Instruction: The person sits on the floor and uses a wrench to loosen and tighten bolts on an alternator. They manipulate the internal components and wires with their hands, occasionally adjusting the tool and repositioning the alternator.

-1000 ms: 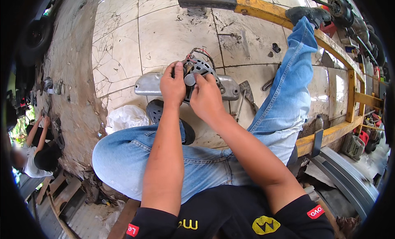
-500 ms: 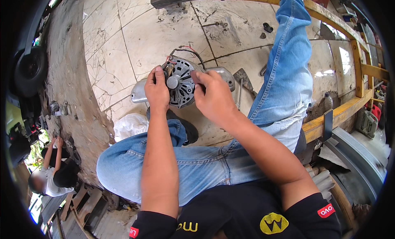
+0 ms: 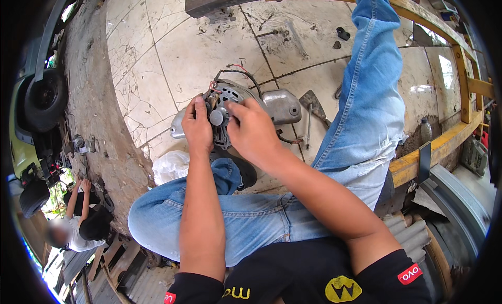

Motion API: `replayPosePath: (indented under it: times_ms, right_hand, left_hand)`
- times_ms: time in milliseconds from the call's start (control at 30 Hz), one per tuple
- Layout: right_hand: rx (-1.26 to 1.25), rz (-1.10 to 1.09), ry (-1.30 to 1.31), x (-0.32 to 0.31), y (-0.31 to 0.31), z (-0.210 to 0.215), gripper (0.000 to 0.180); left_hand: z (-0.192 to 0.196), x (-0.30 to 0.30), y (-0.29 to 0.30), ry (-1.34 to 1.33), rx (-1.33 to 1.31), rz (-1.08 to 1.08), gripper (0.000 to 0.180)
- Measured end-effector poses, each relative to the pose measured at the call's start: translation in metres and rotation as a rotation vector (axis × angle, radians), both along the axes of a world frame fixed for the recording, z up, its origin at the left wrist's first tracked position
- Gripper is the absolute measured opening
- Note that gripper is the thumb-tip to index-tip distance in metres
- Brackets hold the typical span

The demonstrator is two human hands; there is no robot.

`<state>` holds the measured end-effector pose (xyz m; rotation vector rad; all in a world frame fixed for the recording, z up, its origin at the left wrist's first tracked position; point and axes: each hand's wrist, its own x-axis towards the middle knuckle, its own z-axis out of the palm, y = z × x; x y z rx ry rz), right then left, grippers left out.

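A round grey metal unit with a slotted face (image 3: 228, 90), like an alternator, stands on the tiles between my legs. Its smooth round hub (image 3: 216, 117) faces up, and dark and red wires (image 3: 238, 71) loop from its far side. My left hand (image 3: 198, 126) grips its left rim, thumb and fingers closed beside a brownish fitting. Across the right part of the face reaches my right hand (image 3: 253, 128), fingers bent together near the hub. Whatever is in that pinch is hidden by the fingers. Silvery rounded metal parts (image 3: 282, 106) stick out on either side of the unit.
Right of the unit lie a scraper (image 3: 312, 104) and a thin metal rod (image 3: 308, 126). A white plastic bag (image 3: 171, 168) sits by my left knee. A yellow frame (image 3: 444, 149), with a phone (image 3: 424, 160) and bottle (image 3: 425, 130), borders the right. Another person (image 3: 83, 220) crouches far left.
My right hand has moved left, from the unit's right rim to beside its hub. The small reddish-brown piece in its fingers no longer shows. My left hand keeps its hold.
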<state>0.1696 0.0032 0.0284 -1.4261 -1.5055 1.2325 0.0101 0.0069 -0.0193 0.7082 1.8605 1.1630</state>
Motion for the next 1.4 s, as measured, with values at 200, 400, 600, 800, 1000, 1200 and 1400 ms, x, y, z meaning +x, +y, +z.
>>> replayPosePath:
  times_ms: [200,400,600,800,1000,1200,1400]
  right_hand:
    - [0.001,0.180,-0.127,-0.012,0.006,-0.001,0.033]
    - [0.010,0.244,-0.057,0.034,0.016,0.007,0.036]
    - [-0.153,-0.064,0.048,0.072,0.041,-0.002,0.039]
    - [-0.396,-0.154,0.239,0.087,0.038,-0.018,0.043]
    - [-0.444,-0.172,0.292,0.093,0.040,-0.032,0.044]
    - [-0.554,-0.089,0.290,0.088,0.040,-0.008,0.039]
    - [-0.237,0.165,0.061,0.056,0.021,-0.002,0.025]
  left_hand:
    - [-0.001,-0.002,-0.001,0.058,0.024,-0.079,0.045]
    - [0.004,-0.006,0.009,0.047,-0.017,-0.175,0.041]
    - [-0.001,-0.019,0.016,-0.060,-0.038,-0.238,0.041]
    - [0.005,-0.020,0.022,-0.002,-0.050,-0.319,0.039]
    - [0.008,-0.020,0.024,-0.046,-0.057,-0.351,0.038]
    - [0.011,-0.018,0.023,0.002,-0.045,-0.381,0.037]
    - [0.014,-0.010,0.024,0.001,-0.043,-0.425,0.034]
